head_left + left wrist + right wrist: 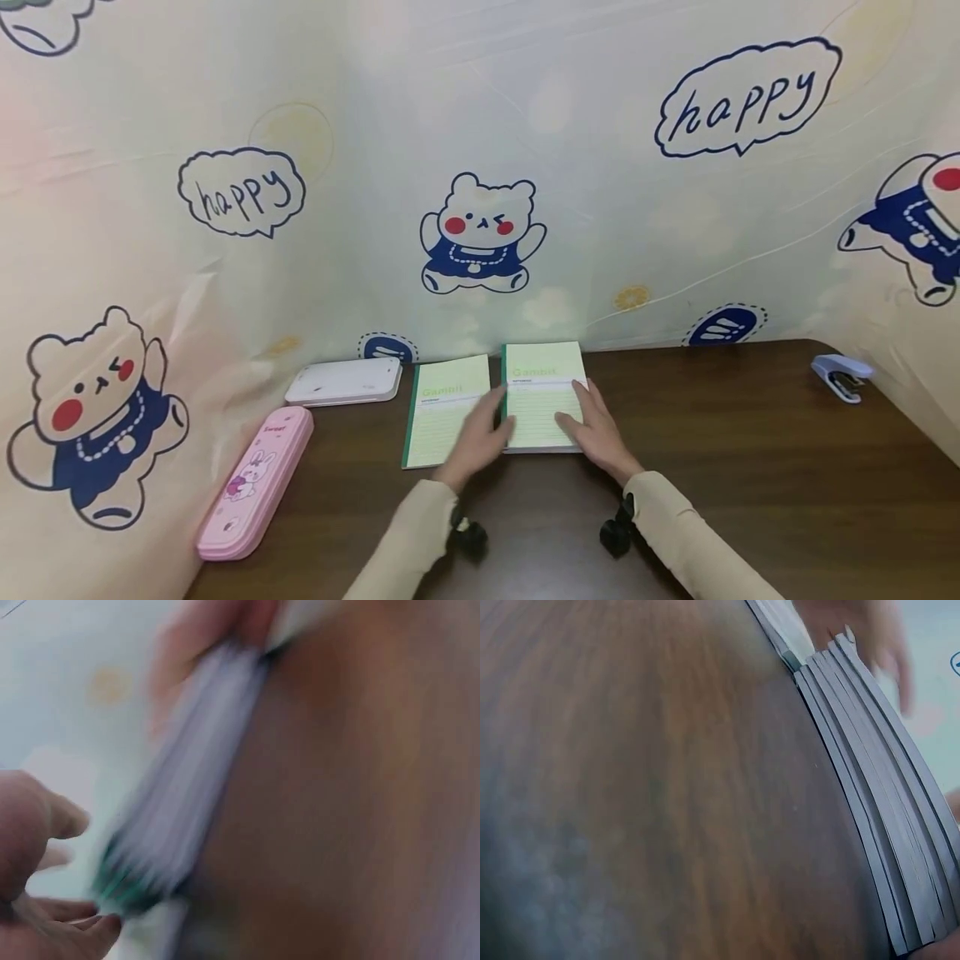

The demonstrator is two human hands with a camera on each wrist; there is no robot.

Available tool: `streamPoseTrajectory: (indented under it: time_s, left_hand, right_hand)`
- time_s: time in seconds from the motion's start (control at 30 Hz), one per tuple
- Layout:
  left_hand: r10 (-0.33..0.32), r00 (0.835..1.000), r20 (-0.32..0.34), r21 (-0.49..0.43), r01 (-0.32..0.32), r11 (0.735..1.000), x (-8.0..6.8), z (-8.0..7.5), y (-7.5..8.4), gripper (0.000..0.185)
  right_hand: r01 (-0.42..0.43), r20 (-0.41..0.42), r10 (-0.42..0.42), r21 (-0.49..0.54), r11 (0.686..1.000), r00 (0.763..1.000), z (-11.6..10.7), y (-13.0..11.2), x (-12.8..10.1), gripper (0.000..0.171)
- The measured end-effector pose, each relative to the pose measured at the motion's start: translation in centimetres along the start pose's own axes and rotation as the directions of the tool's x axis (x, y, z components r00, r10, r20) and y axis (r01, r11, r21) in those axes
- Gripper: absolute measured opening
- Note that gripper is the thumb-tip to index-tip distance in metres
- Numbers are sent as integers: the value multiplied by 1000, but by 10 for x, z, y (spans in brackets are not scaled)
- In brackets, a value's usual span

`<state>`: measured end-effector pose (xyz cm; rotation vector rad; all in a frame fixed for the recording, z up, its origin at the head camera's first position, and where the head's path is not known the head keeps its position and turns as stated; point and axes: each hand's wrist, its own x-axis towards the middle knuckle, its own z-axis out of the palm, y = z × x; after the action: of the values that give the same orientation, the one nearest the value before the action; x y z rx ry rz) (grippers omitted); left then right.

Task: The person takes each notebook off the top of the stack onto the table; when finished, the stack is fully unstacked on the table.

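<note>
A dark wooden table [750,467] fills the lower frame. At centre, a stack of green notebooks [543,396] lies beside a single notebook [442,408]. The right hand [600,429] rests flat on the stack's right side, fingers straight; the left hand [480,437] touches its spine, loosely spread. Uneven pushing could fan the stack apart.

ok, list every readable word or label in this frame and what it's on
"happy": speech bubbles printed on the backdrop cloth, left and upper right.
"Gambit"-like pale word: cover of the single notebook and of the top notebook of the stack; letters too faint to be sure.
"Sweet": lid of the pink pencil case.
Small line under each notebook title: too small to read.
White case, stapler: no legible text.
</note>
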<state>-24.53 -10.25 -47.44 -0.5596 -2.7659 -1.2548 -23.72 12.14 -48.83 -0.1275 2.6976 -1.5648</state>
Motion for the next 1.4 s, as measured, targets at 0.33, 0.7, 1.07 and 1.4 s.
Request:
streamPoseTrajectory:
  time_s: [0.33,0.7,1.07,1.4]
  left_hand:
    - [-82,996,-43,-20,81,996,8,34,20,65]
    - [-95,995,-32,-20,94,995,8,33,22,66]
    - [-86,996,-35,-53,84,995,6,36,21,59]
    - [-122,992,-16,-112,119,987,6,38,21,55]
  right_hand:
    - [40,-15,-40,-42,998,999,3,-4,1,72]
    - [34,-73,-19,208,977,997,-1,-3,2,72]
    - [-43,-66,64,282,958,996,-10,-3,3,64]
    - [-74,-123,63,-86,994,990,-18,-24,-1,51]
